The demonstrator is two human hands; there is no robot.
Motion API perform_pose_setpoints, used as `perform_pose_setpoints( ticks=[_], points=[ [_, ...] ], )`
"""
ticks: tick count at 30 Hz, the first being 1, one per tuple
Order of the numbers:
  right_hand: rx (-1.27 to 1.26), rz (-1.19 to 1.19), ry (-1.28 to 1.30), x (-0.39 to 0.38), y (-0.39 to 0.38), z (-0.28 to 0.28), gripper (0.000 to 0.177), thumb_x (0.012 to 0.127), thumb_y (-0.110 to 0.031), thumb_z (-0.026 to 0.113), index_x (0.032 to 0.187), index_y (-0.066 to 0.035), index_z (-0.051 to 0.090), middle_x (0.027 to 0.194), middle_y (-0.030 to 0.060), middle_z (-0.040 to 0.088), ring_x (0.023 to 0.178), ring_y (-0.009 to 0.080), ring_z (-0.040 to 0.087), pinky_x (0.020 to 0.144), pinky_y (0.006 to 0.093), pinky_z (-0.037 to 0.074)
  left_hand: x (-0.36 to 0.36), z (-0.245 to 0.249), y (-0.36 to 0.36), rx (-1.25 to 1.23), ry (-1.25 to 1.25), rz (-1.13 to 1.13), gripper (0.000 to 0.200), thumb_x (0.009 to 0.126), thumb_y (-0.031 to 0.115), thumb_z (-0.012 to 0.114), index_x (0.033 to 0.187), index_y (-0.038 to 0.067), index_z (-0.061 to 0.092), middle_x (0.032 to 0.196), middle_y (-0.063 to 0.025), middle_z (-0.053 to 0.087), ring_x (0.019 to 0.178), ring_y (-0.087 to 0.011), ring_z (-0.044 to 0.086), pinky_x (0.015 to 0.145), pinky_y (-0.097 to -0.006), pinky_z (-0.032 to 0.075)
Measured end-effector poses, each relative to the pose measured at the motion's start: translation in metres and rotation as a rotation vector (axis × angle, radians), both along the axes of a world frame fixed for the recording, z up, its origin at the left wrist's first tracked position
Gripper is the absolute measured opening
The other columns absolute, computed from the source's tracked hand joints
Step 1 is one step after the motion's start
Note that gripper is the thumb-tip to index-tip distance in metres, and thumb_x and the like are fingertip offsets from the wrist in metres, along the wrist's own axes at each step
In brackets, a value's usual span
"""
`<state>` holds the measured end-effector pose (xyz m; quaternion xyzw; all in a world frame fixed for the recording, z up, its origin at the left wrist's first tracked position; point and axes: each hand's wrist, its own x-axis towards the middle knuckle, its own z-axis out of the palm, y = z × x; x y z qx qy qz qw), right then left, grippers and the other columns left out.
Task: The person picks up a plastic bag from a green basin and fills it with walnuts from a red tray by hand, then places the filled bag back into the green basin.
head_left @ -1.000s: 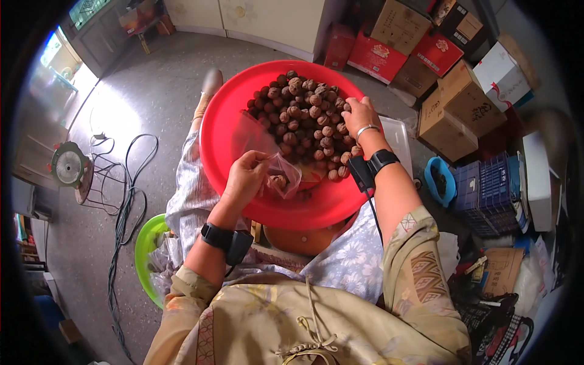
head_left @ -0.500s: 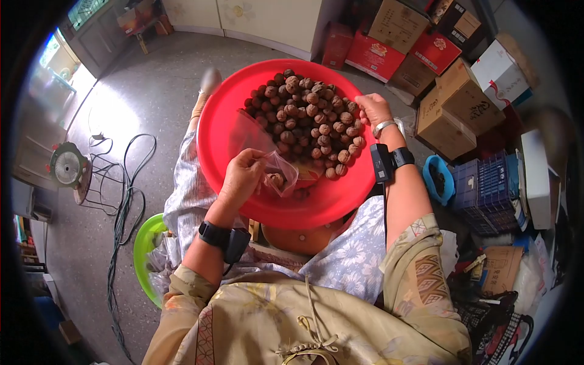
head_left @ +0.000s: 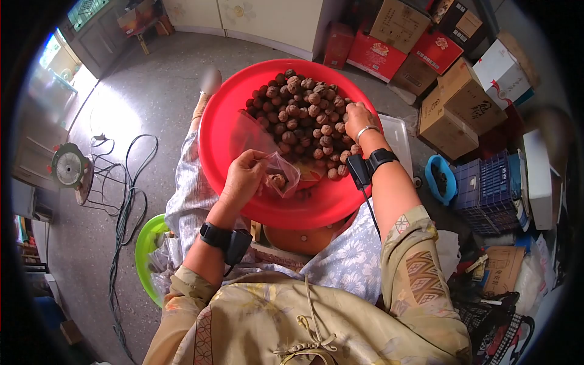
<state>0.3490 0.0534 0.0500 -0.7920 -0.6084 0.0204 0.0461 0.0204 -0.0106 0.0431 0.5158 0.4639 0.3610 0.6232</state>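
A broad red plastic basin rests over my lap, with a heap of brown walnuts in it. My left hand is closed on the edge of a clear plastic bag at the near side of the heap. The bag's mouth is held up, and something brown, walnut-like, shows inside. At the heap's right side, my right hand reaches down with curled fingers that touch the walnuts. Its fingertips are hidden, so what they hold cannot be made out. A red and yellow printed patch shows beside the bag.
To my left stands a green basin with clear plastic bags in it. Black cables run across the floor near a small fan-like device. Stacked cartons, a blue crate and a blue bag line the right side.
My right hand has moved from the basin's right rim leftward and down onto the walnuts. A clear lid or tray beyond the rim now shows more. The left hand stays on the bag.
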Motion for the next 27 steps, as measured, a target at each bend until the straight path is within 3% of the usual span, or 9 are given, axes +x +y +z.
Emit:
perform_pose_setpoints(
  ticks=[5, 7, 8, 9, 11, 12, 15, 18, 27],
  points=[
    [0.07, -0.045, 0.067, 0.007, 0.005, -0.002, 0.033, 0.083, -0.017, 0.068, 0.113, -0.003, 0.065, 0.126, 0.0203, 0.058, 0.114, 0.0373, 0.059, 0.097, 0.0436, 0.049, -0.001, 0.001, 0.0, -0.003, 0.007, -0.016, 0.014, 0.098, 0.012, 0.054, 0.104, -0.001, 0.057, 0.064, -0.003, 0.055, 0.042, -0.0086, 0.048, 0.037, -0.0226, 0.038],
    [0.187, -0.053, 0.251, 0.021, 0.009, -0.002, 0.033, 0.08, -0.025, 0.071, 0.105, -0.005, 0.07, 0.115, 0.022, 0.065, 0.107, 0.0395, 0.062, 0.094, 0.0438, 0.051, -0.001, 0.002, 0.0, -0.001, 0.004, -0.015, 0.014, 0.098, 0.012, 0.054, 0.104, -0.001, 0.057, 0.064, -0.003, 0.055, 0.042, -0.0086, 0.048, 0.037, -0.0226, 0.038],
    [0.249, -0.033, 0.353, 0.027, 0.01, -0.003, 0.035, 0.075, -0.029, 0.076, 0.099, -0.003, 0.072, 0.1, 0.0198, 0.071, 0.096, 0.0345, 0.068, 0.088, 0.0408, 0.053, -0.001, 0.002, 0.0, -0.002, 0.003, -0.017, 0.014, 0.098, 0.011, 0.054, 0.104, -0.001, 0.058, 0.064, -0.0031, 0.056, 0.042, -0.0086, 0.049, 0.037, -0.0224, 0.038],
    [0.25, -0.032, 0.353, 0.033, 0.011, -0.007, 0.035, 0.075, -0.029, 0.076, 0.099, -0.003, 0.072, 0.1, 0.0198, 0.071, 0.096, 0.0345, 0.068, 0.088, 0.0408, 0.053, -0.002, 0.001, 0.0, -0.002, 0.002, -0.02, 0.014, 0.098, 0.011, 0.054, 0.104, -0.001, 0.058, 0.064, -0.0031, 0.057, 0.042, -0.0087, 0.049, 0.037, -0.0223, 0.038],
    [0.202, -0.022, 0.813, 0.045, 0.014, -0.014, 0.03, 0.079, -0.023, 0.078, 0.096, -0.001, 0.068, 0.085, 0.0081, 0.07, 0.079, 0.0217, 0.067, 0.073, 0.0326, 0.054, -0.002, 0.001, 0.0, 0.006, 0.013, -0.017, 0.014, 0.098, 0.011, 0.054, 0.105, 0.0, 0.058, 0.064, -0.0032, 0.057, 0.042, -0.0088, 0.049, 0.037, -0.0222, 0.038],
    [0.14, -0.049, 0.909, 0.034, 0.0, 0.009, 0.025, 0.082, -0.022, 0.076, 0.095, -0.003, 0.067, 0.084, 0.0019, 0.068, 0.068, 0.0103, 0.061, 0.06, 0.0238, 0.049, -0.001, 0.0, 0.0, 0.013, 0.023, -0.013, 0.014, 0.097, 0.012, 0.055, 0.105, 0.0, 0.058, 0.064, -0.0032, 0.058, 0.043, -0.0088, 0.05, 0.037, -0.022, 0.038],
    [-0.011, -0.073, 1.143, 0.036, -0.012, 0.024, 0.023, 0.082, -0.023, 0.074, 0.096, -0.005, 0.068, 0.081, 0.0006, 0.067, 0.063, 0.0102, 0.06, 0.053, 0.0254, 0.046, -0.002, -0.002, 0.001, 0.026, 0.019, -0.013, 0.015, 0.097, 0.012, 0.055, 0.106, 0.0, 0.059, 0.064, -0.0031, 0.058, 0.043, -0.0089, 0.05, 0.038, -0.0219, 0.038],
    [-0.023, -0.068, 1.267, 0.032, -0.019, 0.028, 0.019, 0.086, -0.022, 0.071, 0.098, -0.008, 0.066, 0.079, -0.0018, 0.065, 0.055, 0.0042, 0.052, 0.044, 0.0202, 0.038, -0.002, 0.001, 0.0, 0.033, 0.035, -0.005, 0.016, 0.097, 0.013, 0.056, 0.106, 0.0, 0.059, 0.064, -0.003, 0.058, 0.043, -0.0088, 0.05, 0.037, -0.0219, 0.037],
    [-0.164, 0.141, 1.175, -0.037, -0.047, 0.074, 0.027, 0.085, -0.023, 0.073, 0.104, -0.005, 0.065, 0.083, -0.0006, 0.064, 0.055, 0.0053, 0.051, 0.05, 0.0205, 0.043, -0.001, 0.01, -0.002, 0.01, 0.073, 0.023, 0.021, 0.098, 0.02, 0.059, 0.105, 0.0, 0.061, 0.063, -0.0016, 0.056, 0.042, -0.0087, 0.048, 0.039, -0.0227, 0.037]
  ],
)
